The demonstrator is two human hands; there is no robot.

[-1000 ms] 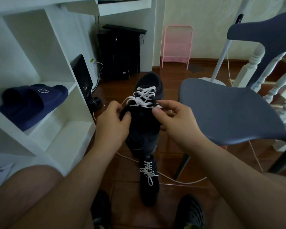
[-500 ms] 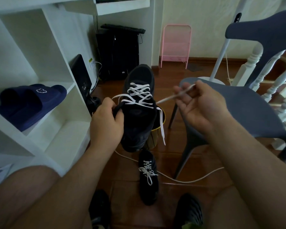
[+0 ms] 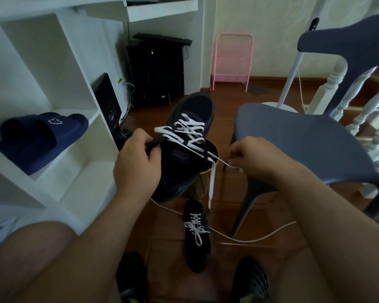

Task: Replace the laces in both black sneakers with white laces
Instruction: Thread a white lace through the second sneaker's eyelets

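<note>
Matt black cloth sneaker [image 3: 184,154], flat white woven lace [image 3: 188,136], glossy brown wood floor [image 3: 228,101], smooth matt grey plastic chair [image 3: 304,138], white painted shelf [image 3: 59,162]

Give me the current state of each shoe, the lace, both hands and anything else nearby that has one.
Held sneaker: lifted off the floor, white lace crossed through its eyelets, untied.
White lace: one end pulled taut rightward, another end hanging loose.
Left hand: grips the held sneaker's collar.
Right hand: pinches the lace end.
Floor sneaker: on the floor, laced white.
Blue slides: resting on the shelf.
</note>
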